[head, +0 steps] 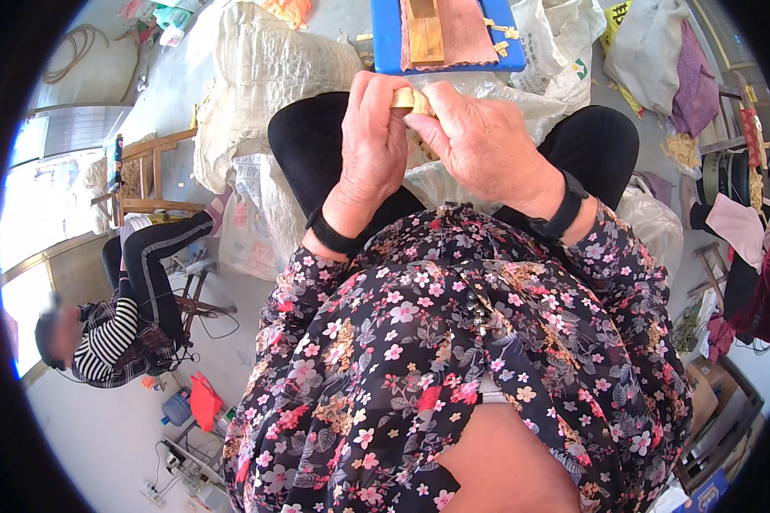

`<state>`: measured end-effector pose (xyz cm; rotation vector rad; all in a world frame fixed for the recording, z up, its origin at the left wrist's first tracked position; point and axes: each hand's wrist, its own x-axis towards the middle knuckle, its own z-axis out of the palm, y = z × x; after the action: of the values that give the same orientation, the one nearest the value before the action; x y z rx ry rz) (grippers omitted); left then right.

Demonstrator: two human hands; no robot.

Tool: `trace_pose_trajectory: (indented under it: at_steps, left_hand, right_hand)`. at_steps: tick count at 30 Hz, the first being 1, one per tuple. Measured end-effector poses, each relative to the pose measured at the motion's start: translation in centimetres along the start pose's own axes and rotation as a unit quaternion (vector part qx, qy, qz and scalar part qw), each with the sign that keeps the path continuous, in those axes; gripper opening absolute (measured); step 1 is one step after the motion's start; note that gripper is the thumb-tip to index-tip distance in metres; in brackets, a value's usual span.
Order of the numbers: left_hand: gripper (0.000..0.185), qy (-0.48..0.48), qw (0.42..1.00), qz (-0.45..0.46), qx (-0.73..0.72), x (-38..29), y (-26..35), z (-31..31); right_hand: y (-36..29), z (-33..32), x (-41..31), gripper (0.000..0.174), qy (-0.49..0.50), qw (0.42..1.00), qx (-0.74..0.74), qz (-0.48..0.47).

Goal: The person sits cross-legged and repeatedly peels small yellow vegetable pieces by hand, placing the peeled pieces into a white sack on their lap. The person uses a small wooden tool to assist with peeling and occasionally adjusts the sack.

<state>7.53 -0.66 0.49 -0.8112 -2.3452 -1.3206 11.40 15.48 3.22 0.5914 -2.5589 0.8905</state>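
My left hand (373, 144) and my right hand (491, 144) meet in front of my knees, both gripping a small, pale yellow folded strip (403, 98). The strip's material is hard to tell, and fingers cover much of it. My right thumb and forefinger pinch its right end; its left end goes into my curled left fingers. Just beyond my hands stands a blue plastic stool (388, 45) with a pink cloth (465, 48) on top. On the cloth rests a wooden block (427, 46). Several small, pale pieces (502, 49) lie near the stool's right edge.
A full woven sack (269, 70) stands by my left knee. Clear plastic sheeting (475, 86) lies between my legs and the stool. A white printed sack (545, 51) is at the right. Another person (119, 333) sits at the left; part of someone else (738, 224) shows at right.
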Motion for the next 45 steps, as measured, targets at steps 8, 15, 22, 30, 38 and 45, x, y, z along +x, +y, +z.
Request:
trace_pose_trajectory:
  at_steps: [8, 15, 22, 30, 38, 45]
  left_hand:
    - [0.017, -0.041, 0.988, -0.082, -0.128, 0.1, 0.4, 0.2]
    - [0.008, 0.006, 0.943, -0.176, -0.282, 0.0, -0.2, 0.8]
    - [0.024, -0.024, 0.932, -0.192, -0.306, 0.3, 1.7, 0.3]
    - [0.033, -0.056, 0.834, -0.270, -0.477, 1.5, 3.9, -0.7]
    - [0.031, -0.072, 0.870, -0.257, -0.415, 2.3, 3.5, -2.8]
    - [0.022, -0.194, 0.979, -0.046, 0.040, 0.3, 2.4, -1.0]
  right_hand:
    - [1.8, -0.6, 0.8, 0.019, 0.054, 0.952, 0.291, 0.070]
    - [1.1, -1.6, 0.2, 0.022, -0.121, 0.816, 0.515, 0.233]
    - [1.5, -0.9, 0.8, 0.013, -0.005, 0.831, 0.509, 0.223]
    - [3.0, -2.3, 0.5, 0.029, -0.110, 0.673, 0.640, 0.355]
    - [4.3, -3.8, 1.1, 0.031, -0.065, 0.728, 0.611, 0.304]
    - [3.0, -0.4, 0.0, 0.011, -0.145, 0.823, 0.499, 0.230]
